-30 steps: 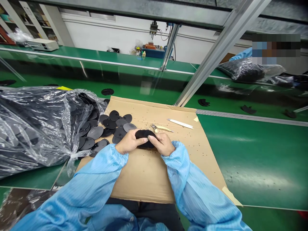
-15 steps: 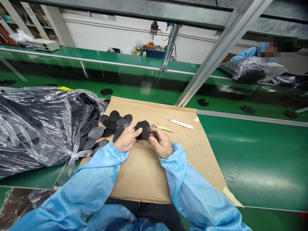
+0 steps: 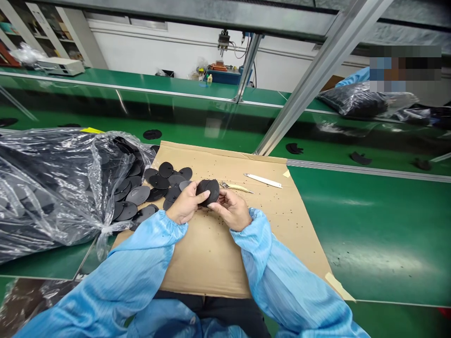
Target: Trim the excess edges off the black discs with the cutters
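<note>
Between my hands, above the brown cardboard sheet, are black round discs, at least two of them overlapping. My left hand grips them from the left, thumb across the front face. The fingers of my right hand pinch their right edge, with the thumb at the lower rim. A pair of yellow-handled pliers lies just beyond my right hand. To its right rests a white flat-handled tool. Loose black discs are spread on the cardboard left of my hands.
A clear plastic bag full of black discs lies at left, its mouth toward the cardboard. A slanted metal post rises behind the sheet. Black pieces sit on the green surface beyond. Another person's blue sleeve shows at far right.
The discs in my hands have shifted against each other, so a second one now shows at the left. My right thumb has moved left onto their lower rim.
</note>
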`<action>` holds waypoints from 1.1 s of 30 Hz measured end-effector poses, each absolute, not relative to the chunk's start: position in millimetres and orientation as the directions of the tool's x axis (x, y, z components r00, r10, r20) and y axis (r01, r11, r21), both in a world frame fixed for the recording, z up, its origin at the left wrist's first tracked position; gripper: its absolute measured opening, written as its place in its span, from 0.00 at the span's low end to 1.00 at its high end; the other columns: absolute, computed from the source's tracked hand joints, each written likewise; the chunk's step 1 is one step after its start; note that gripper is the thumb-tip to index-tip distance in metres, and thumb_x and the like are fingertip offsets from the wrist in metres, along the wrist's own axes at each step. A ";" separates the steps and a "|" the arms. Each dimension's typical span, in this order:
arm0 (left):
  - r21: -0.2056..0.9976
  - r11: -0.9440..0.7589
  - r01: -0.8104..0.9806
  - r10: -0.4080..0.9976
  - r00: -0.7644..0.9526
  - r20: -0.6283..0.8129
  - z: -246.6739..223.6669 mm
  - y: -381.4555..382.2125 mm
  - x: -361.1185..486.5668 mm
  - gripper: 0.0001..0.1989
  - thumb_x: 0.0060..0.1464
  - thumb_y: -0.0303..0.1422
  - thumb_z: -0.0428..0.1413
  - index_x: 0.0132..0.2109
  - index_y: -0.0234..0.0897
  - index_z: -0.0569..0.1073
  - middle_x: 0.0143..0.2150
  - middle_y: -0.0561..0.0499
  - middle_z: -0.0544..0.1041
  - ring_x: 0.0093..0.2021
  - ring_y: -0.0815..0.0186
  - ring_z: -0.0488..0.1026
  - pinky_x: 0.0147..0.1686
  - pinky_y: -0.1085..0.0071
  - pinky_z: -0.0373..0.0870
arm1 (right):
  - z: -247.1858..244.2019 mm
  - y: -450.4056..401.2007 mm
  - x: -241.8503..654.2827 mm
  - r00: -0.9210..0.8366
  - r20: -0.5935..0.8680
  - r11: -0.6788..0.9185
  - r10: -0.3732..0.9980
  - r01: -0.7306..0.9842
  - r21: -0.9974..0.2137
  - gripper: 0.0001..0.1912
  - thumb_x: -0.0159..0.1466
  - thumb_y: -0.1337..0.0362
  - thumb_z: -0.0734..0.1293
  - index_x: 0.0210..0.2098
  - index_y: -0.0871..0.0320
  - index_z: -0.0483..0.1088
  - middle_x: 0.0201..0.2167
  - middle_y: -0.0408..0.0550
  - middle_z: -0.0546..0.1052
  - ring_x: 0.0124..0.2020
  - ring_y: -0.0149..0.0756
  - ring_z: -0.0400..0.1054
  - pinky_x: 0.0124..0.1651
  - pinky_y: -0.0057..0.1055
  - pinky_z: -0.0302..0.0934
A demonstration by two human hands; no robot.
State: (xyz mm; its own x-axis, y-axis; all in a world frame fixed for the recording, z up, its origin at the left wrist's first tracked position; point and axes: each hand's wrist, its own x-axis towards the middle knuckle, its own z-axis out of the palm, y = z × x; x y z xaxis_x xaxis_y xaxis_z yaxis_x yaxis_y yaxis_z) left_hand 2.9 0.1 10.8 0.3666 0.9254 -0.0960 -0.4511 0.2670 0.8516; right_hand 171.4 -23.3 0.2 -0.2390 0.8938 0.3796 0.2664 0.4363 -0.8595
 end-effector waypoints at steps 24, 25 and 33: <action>0.889 0.195 -0.415 0.923 0.384 -0.023 13.6 -2.3 0.9 0.24 0.43 0.38 0.67 0.44 0.36 0.66 0.37 0.51 0.71 0.35 0.70 0.70 0.35 0.72 0.67 | 12.0 -33.8 160.9 -0.074 0.324 0.333 0.943 0.199 -0.922 0.16 0.65 0.55 0.63 0.46 0.57 0.72 0.26 0.46 0.75 0.25 0.32 0.69 0.31 0.31 0.67; 0.921 0.078 -0.383 0.961 0.275 0.033 12.3 -1.0 1.5 0.23 0.41 0.36 0.67 0.41 0.36 0.66 0.37 0.52 0.71 0.36 0.69 0.69 0.38 0.72 0.67 | 11.3 -31.6 161.2 -0.074 0.231 0.239 0.970 0.114 -0.964 0.17 0.64 0.53 0.63 0.45 0.58 0.71 0.24 0.45 0.73 0.22 0.31 0.66 0.27 0.30 0.65; 0.838 -0.518 0.173 0.855 0.099 0.509 9.5 -5.8 -1.9 0.10 0.43 0.23 0.59 0.29 0.38 0.64 0.33 0.51 0.69 0.36 0.64 0.68 0.39 0.67 0.64 | 18.1 -20.1 166.2 -0.219 -0.235 -0.276 0.947 -0.180 -0.944 0.19 0.54 0.52 0.67 0.36 0.62 0.71 0.20 0.42 0.69 0.16 0.26 0.58 0.15 0.23 0.55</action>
